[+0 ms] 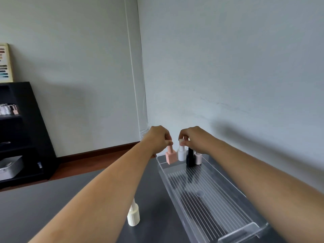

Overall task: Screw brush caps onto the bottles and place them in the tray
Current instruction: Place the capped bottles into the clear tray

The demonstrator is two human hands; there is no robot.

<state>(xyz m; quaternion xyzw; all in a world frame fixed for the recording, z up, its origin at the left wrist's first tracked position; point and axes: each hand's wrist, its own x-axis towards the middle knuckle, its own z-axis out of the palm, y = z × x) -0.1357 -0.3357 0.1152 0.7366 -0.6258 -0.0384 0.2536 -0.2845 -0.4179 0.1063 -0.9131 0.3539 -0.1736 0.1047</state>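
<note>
A long clear plastic tray (206,199) lies on the dark table, running away from me. At its far end stand a pink square bottle (171,157), a white bottle (181,154), a black bottle (190,157) and a pale pink bottle (198,157), all capped and upright. My left hand (158,137) pinches the top of the pink bottle's cap. My right hand (190,136) pinches the top of the white bottle's cap. A cream bottle (133,215) stands capped on the table to the left of the tray, partly hidden under my left forearm.
The grey table (35,207) stretches to the left. A wall rises just behind the tray's right side. A black shelf unit (19,130) with small bottles and a metal box stands across the room at far left.
</note>
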